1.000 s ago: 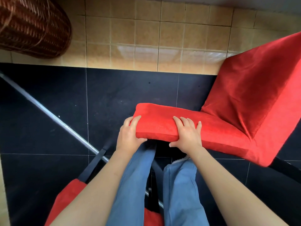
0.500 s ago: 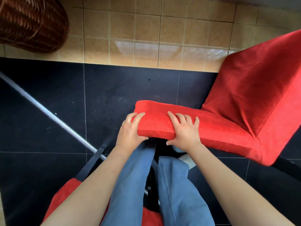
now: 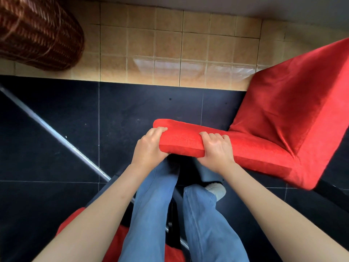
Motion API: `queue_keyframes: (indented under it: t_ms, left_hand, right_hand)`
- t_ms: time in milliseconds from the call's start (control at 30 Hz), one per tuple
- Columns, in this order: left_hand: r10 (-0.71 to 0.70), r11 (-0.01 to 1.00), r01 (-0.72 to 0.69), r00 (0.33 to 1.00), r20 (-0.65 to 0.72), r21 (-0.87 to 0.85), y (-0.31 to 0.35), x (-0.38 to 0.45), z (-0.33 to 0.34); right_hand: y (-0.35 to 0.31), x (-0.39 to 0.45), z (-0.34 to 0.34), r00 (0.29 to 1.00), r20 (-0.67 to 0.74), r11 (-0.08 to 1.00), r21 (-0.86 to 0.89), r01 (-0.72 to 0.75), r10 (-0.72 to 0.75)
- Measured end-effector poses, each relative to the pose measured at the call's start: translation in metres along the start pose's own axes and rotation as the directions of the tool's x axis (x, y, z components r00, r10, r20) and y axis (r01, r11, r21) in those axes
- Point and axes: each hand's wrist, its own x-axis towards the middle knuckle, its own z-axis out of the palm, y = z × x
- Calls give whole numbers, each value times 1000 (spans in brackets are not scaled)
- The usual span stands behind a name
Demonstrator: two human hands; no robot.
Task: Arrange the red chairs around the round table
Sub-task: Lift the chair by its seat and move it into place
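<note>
A red upholstered chair [image 3: 279, 118] fills the right half of the head view, seen from above, its seat to the right and its padded backrest top toward me. My left hand [image 3: 149, 146] grips the left end of that backrest top, fingers curled over its edge. My right hand [image 3: 217, 148] grips it a little further right, fingers curled over the top. A second red chair [image 3: 66, 231] shows partly at the bottom, behind my legs. The round table is not in view.
A brown wicker basket [image 3: 37, 33] stands at the top left on tan tiles. A metal bar [image 3: 56, 137] runs diagonally over the dark floor tiles at the left. A black chair leg [image 3: 332, 193] sticks out at the right.
Both hands have curled tighter over the backrest top. The backrest has tipped toward me and the chair has shifted slightly right in view.
</note>
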Motion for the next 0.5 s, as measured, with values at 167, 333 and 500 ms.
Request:
queue_keyframes:
  t_ms: [167,333,500]
  left_hand:
    - [-64,975,43,994,-86,-218,6,0,-17]
    - [-44,951,35,999,-21,-308,8,15,-26]
    - [73,964,-86,995,-62,-250,17,15,-38]
  right_hand:
    - [14,2,-30,997,-80,1000,-8,24,-25]
    - [17,3,-43,994,-95,998,-39,55,-58]
    - [20,-2,-52,993,-108,998,-44,43,-48]
